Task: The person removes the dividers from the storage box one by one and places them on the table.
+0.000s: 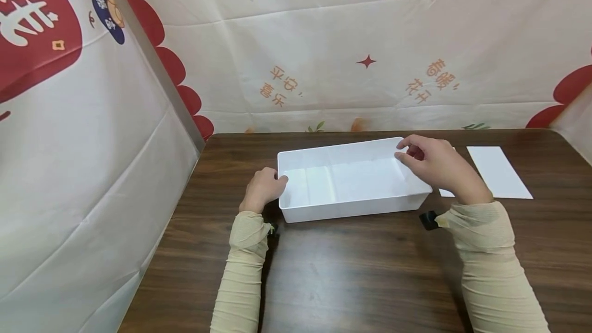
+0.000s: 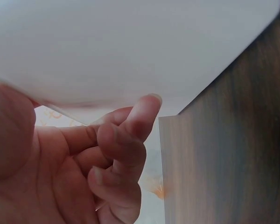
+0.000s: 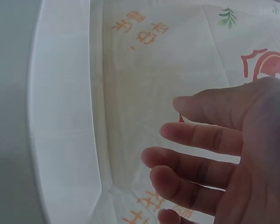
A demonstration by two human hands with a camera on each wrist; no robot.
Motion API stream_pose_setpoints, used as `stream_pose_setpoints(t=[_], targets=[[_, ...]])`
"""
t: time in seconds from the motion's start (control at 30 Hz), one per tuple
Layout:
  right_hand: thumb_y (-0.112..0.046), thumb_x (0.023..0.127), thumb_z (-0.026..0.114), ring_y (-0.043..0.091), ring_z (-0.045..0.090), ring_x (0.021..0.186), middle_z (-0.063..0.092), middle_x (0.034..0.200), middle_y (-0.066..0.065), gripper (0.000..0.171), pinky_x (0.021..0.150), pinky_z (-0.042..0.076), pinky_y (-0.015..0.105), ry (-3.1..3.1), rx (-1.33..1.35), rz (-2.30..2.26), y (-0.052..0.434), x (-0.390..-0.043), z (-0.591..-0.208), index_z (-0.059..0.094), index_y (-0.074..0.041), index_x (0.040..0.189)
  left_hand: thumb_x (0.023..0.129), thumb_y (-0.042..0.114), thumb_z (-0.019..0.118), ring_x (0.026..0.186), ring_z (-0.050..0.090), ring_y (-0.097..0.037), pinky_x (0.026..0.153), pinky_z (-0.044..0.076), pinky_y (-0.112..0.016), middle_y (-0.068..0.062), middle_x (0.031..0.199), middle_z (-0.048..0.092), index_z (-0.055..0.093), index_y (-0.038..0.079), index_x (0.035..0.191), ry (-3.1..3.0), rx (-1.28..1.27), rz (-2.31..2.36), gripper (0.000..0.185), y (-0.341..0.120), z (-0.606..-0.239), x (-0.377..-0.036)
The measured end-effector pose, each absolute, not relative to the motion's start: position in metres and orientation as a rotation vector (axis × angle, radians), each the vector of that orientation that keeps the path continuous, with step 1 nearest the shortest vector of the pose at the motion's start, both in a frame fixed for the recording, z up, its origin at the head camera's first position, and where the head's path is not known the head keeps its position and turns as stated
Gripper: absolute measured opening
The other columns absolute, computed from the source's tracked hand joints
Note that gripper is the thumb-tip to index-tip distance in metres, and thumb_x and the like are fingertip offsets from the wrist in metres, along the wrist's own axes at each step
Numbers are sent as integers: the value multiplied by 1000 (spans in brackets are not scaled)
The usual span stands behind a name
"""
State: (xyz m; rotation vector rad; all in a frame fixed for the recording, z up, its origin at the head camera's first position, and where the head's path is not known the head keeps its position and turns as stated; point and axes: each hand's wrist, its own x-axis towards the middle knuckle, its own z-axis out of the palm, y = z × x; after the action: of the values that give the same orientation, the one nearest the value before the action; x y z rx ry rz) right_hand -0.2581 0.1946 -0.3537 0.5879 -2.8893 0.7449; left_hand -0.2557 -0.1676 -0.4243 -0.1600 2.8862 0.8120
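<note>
A long white plastic storage box (image 1: pixel 351 210) sits on the table, with its inside bare. My left hand (image 1: pixel 264 189) grips its left end, thumb over the rim and fingers against the outside. The left wrist view shows those fingers (image 2: pixel 142 119) bent at the outer wall of the box (image 2: pixel 121 51). Over the box's right end hovers my right hand (image 1: pixel 439 163). In the right wrist view, its loosely bent fingers (image 3: pixel 191 158) stand apart from the box wall (image 3: pixel 63 116), with nothing between them and the thumb.
Right of the box, a white sheet (image 1: pixel 499 172) lies flat on the dark wooden table (image 1: pixel 351 271). Another white piece (image 1: pixel 446 193) is mostly hidden behind my right hand. Printed cloth (image 1: pixel 324 55) hangs behind the table's far edge and along the left side.
</note>
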Motion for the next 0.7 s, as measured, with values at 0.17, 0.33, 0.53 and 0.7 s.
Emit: stream_pose_setpoints(t=[0.17,0.33,0.53,0.7], targets=[[-23,98,61,23,56,78,66,89,10,26,65,44,36,-2869,633,813,185,-258,-357,65,-3,114,93,32,49,62,49,-20,56,38,-34,-4,67,49,51,11,68,2878,-166,825,34,-167,-425,-256],[-27,98,59,23,57,82,67,92,9,27,67,44,37,-2859,659,871,173,-259,-355,66,-6,114,93,32,49,61,49,-20,56,38,-33,-4,67,49,51,11,67,2878,-163,826,34,-167,-425,-257],[-31,99,58,24,57,88,67,96,10,29,69,44,38,-2863,644,956,156,-261,-352,66,-8,115,94,32,48,60,48,-20,55,37,-33,-3,65,47,49,11,66,2880,-167,826,35,-168,-424,-256],[-32,99,57,25,57,89,67,97,10,30,70,44,38,-2878,644,970,145,-262,-352,66,-9,116,94,32,49,60,48,-20,55,37,-33,-3,65,48,50,11,67,2869,-170,847,34,-168,-424,-256]])
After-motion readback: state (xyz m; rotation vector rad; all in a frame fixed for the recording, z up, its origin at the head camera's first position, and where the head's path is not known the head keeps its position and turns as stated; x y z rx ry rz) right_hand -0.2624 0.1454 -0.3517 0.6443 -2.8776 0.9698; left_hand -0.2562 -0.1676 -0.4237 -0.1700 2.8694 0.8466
